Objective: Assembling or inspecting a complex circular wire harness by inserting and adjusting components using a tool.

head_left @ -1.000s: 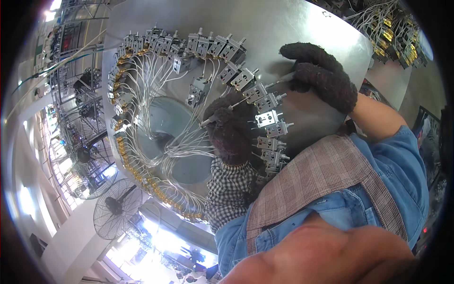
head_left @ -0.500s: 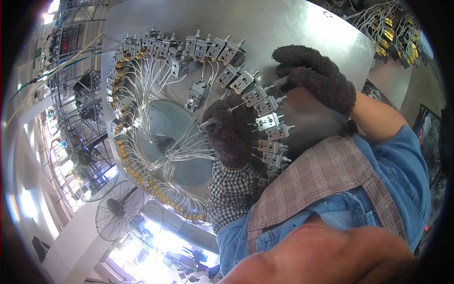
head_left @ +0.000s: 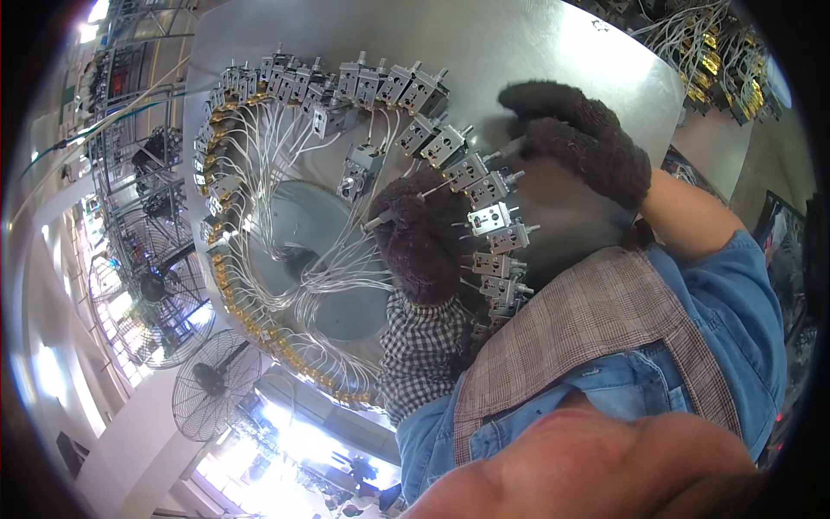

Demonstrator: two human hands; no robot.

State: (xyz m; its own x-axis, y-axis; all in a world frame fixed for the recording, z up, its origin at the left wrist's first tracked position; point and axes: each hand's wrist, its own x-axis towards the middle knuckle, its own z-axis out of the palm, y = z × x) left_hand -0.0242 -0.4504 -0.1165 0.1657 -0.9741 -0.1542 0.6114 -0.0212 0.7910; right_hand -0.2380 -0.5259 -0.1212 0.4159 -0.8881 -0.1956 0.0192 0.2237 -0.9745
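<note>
My left hand (head_left: 421,246), in a dark knitted glove, is closed at the inner side of a curved row of metal blocks. A slim rod-like piece (head_left: 380,221) with a pale grey end sticks out of its fist. Near its knuckles a thin metal pin (head_left: 437,188) points toward one block (head_left: 468,169). On the outer side, my right hand (head_left: 581,143), gloved alike, pinches a small grey cylindrical piece (head_left: 510,149) in line with that block's shaft. Whether the piece touches the shaft is unclear. Just below, a brighter block (head_left: 490,220) stands in the row.
More blocks (head_left: 402,85) with white wires (head_left: 268,156) and gold-coloured connectors (head_left: 226,285) ring a round grey plate (head_left: 350,316). One block (head_left: 360,169) lies inside the ring. Beyond is a metal tabletop (head_left: 501,43). More wired parts (head_left: 709,60) sit at far right; a fan (head_left: 212,381) stands left.
My right hand's lower fingers and the small grey piece have shifted slightly upward in the picture. My left hand stays almost where it was.
</note>
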